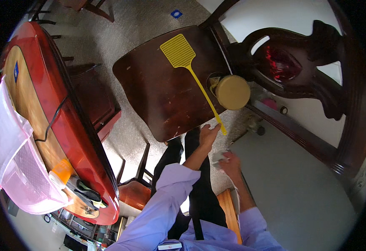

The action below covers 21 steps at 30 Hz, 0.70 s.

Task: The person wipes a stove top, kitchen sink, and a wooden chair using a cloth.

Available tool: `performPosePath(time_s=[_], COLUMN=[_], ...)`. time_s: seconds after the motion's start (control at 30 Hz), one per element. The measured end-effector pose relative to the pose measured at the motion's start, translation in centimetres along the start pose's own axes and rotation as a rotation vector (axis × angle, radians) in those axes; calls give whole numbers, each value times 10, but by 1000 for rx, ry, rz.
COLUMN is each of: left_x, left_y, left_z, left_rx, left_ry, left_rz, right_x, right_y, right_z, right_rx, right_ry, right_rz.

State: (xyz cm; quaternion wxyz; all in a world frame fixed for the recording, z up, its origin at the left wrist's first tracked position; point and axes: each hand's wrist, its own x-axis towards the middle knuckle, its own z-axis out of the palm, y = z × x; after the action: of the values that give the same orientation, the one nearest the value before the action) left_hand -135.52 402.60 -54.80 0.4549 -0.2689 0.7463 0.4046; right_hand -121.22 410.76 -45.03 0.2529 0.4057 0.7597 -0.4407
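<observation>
A yellow plastic fly swatter (178, 51) lies slantwise over the seat of a dark wooden chair (157, 94), its handle reaching past the front edge. At the handle's end is my left hand (208, 136), the thumb against it; whether the fingers close around the handle is unclear. My right hand (232, 164) is blurred, lower and to the right, and grips a whitish, cloth-like item (218, 157). A thin white strand runs along that forearm. On the seat's right side stands a round container with a tan lid (233, 92), close to the swatter's handle.
To the left is a red-rimmed wooden table (49, 91) with a pink mesh food cover (22, 169), an orange cup (62, 171), a black cable (51, 120) and dark gloves or cloth (85, 191). A grey flat surface (296, 182) lies right. A blue packet (176, 14) rests on the floor.
</observation>
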Motion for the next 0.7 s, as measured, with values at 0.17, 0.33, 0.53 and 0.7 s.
performPosePath(time_s=[0.17, 0.33, 0.53, 0.7], left_x=[-16, -64, -120, -158], left_y=[19, -1, -29, -50], left_z=[-12, -79, -189, -221], left_rx=[-573, -655, -348, -407], left_ry=[-344, 61, 389, 485], left_rz=[-83, 161, 276, 172], right_x=[27, 90, 136, 228], right_y=[-69, -110, -209, -312], right_z=[-60, 5, 118, 108], right_rx=[260, -153, -406, -431], right_ry=[197, 281, 142, 460], right_rz=[94, -490, -865, -714])
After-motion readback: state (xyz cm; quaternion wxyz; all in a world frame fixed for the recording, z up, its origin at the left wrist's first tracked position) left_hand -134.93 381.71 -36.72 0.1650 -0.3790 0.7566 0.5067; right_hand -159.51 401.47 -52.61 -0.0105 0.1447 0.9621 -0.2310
